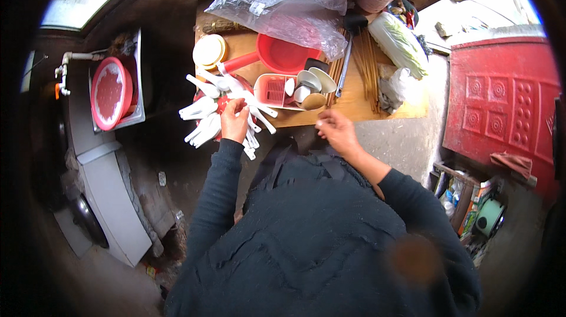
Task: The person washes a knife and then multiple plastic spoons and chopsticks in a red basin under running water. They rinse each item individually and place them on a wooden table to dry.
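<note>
My left hand hovers over or touches a pile of white soup spoons, its fingers bent inward. Whether it grips one of them is hidden. The spoons fan out over the rim of a red basin or basket at the table's left front corner. My right hand is at the front edge of the table, fingers loosely curled, with nothing visible in it. Between and beyond the hands stands a pale pink utensil caddy. Several ladles and large spoons lean in its right compartment; its slotted left compartment shows its floor.
On the wooden table are a red long-handled dipper, a clear plastic bag, a yellow-rimmed tub, chopsticks, metal tongs and a napa cabbage. At left, a red basin sits at a sink.
</note>
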`<state>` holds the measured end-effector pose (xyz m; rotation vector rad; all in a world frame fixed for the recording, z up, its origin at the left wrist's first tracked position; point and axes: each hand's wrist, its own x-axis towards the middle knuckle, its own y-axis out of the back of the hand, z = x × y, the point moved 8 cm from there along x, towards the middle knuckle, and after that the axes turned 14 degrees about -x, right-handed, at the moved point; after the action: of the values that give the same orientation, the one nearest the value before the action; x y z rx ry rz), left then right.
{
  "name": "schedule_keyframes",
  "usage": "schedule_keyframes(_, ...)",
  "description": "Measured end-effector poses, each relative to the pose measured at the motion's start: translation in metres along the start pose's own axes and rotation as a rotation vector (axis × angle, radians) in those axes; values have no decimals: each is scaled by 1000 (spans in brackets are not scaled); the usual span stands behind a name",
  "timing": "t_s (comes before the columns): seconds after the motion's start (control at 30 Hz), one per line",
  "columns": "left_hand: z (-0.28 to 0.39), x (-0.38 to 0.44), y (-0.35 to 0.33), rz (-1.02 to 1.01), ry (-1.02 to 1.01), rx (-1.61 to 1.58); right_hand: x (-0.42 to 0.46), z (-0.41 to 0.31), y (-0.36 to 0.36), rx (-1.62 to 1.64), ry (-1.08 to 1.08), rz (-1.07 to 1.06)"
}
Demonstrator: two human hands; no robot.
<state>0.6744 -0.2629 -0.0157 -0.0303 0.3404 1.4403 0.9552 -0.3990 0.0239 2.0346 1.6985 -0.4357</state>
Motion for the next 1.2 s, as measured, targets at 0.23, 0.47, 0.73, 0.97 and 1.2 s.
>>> schedule_keyframes(0.23,97,-32,-64,54,-202,-57,5,-64,16,79,164,-152)
schedule_keyframes(0.47,56,-29,-73,109,9,-100,-2,-88,11,-307,570,-298)
schedule_keyframes(0.73,100,-36,-72,252,-216,134,2,-52,57,-382,371,-200)
schedule_keyframes(0.97,189,-51,-136,-96,-579,240,18,-43,65,-10,206,-116)
schedule_keyframes(1.2,183,-37,-172,-170,-538,580,-4,-82,43,-309,545,-233)
